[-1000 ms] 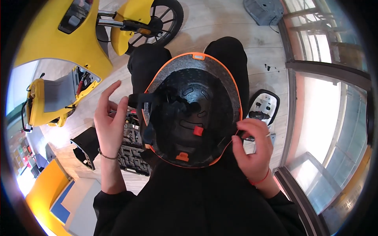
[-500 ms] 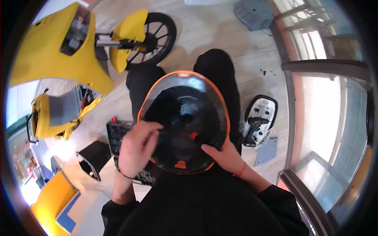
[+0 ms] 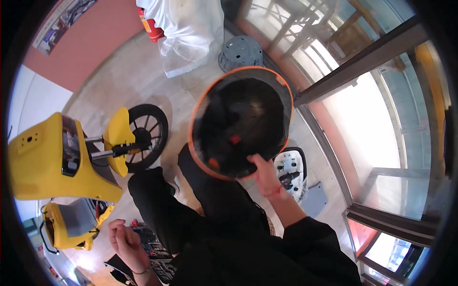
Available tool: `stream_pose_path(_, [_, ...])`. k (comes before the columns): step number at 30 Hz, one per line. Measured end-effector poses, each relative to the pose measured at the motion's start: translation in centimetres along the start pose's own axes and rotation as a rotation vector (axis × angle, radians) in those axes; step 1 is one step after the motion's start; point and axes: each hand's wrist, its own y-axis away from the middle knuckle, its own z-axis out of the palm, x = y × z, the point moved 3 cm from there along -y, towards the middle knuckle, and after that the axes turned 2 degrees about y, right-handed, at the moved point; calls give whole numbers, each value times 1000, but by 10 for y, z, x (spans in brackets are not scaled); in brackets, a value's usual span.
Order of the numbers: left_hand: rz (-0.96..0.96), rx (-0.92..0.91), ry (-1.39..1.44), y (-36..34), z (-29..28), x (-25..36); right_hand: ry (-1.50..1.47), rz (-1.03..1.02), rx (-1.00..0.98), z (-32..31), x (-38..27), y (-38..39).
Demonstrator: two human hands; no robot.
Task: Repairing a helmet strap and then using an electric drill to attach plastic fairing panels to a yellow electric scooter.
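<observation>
While the right hand [image 3: 266, 177] has its fingers closed on the near rim of the helmet [image 3: 245, 114], right of the wheel [image 3: 141, 138], the left hand [image 3: 130, 248] hovers by the toolbox [image 3: 153, 249], fingers loosely curled, holding nothing.

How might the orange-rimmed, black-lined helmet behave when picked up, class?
The orange-rimmed, black-lined helmet is probably fairly light, as the right hand alone holds its edge. Its smooth oval outline suggests stiffness; its deep bowl shape might rock if pushed.
</observation>
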Motion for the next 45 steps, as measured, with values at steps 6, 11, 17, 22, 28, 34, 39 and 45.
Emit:
stream_pose_path(6, [-346, 103, 73, -37, 13, -17, 55, 253, 319, -83, 61, -159])
stream_pose_path(11, [-821, 170, 592, -63, 12, -49, -138, 437, 478, -139, 145, -256])
stream_pose_path(17, [-798, 319, 502, -86, 25, -71, -237, 547, 461, -157, 200, -356])
stream_pose_path(22, [-829, 354, 504, -103, 45, -78, -328, 395, 435, -154, 205, -438])
stream_pose_path(28, [-884, 463, 534, -104, 16, -95, -546, 337, 90, -143, 176, -500])
stream_pose_path(34, [-575, 418, 293, -90, 6, -47, -410, 256, 469, -141, 177, -510])
stream_pose_path(39, [-243, 319, 101, -78, 7, 31, -249, 232, 0, -148, 190, -488])
stream_pose_path(45, [784, 235, -254, -33, 31, 148, 754, 255, -296, -157, 231, -424])
